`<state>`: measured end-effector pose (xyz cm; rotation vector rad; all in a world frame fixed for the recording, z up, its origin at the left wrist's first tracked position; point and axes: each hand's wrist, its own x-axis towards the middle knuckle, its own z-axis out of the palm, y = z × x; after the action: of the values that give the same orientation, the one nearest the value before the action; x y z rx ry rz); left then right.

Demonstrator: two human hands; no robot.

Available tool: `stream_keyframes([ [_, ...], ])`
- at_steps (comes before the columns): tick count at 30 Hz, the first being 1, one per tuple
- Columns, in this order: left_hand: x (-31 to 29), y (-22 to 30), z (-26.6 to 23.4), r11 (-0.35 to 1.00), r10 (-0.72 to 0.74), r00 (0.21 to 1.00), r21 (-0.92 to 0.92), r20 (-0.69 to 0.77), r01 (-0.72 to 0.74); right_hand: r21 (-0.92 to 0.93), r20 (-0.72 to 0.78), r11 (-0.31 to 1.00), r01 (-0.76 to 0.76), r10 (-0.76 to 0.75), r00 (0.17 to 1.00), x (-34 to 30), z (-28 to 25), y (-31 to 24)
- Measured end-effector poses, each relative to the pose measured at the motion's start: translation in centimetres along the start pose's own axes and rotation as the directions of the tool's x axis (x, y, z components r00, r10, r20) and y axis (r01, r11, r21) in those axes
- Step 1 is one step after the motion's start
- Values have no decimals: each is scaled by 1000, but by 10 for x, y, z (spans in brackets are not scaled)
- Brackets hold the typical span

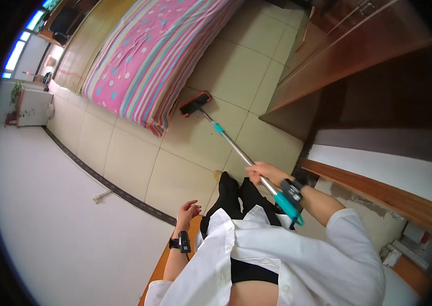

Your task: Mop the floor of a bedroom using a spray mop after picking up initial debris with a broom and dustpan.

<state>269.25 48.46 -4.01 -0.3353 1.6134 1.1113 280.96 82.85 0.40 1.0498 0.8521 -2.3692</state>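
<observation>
My right hand (266, 173) is wrapped round the metal pole of a floor brush (240, 151), below its teal upper grip. The pole slants away from me to the far left. Its dark head with an orange edge (195, 104) rests on the pale tiles, close to the corner of the bed. By my left side, my left hand (189, 211) hangs with its fingers loosely bent and apart, holding nothing. Each wrist carries a small black device on a strap.
A bed with a pink, striped cover (134, 66) stands ahead on the left. Brown wooden furniture (348, 56) rises on the right. A white wall (73, 204) with a dark skirting strip runs along the left. A small white cabinet (35, 107) with a plant stands at the far left.
</observation>
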Motion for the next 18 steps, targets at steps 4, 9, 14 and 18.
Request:
stream_keyframes([
  [4, 5, 12, 25, 999, 16, 998, 45, 63, -19, 255, 119, 967, 20, -52, 992, 108, -20, 10],
  [9, 4, 22, 50, 992, -52, 993, 120, 107, 39, 667, 410, 745, -33, -329, 851, 181, -26, 20],
  [14, 8, 28, 24, 948, -86, 985, 315, 153, 34, 926, 202, 377, -8, -480, 853, 166, 32, 40],
  [18, 52, 73, 36, 817, -166, 944, 576, 284, -30, 977, 212, 124, -175, -420, 883, 155, 9, 45],
])
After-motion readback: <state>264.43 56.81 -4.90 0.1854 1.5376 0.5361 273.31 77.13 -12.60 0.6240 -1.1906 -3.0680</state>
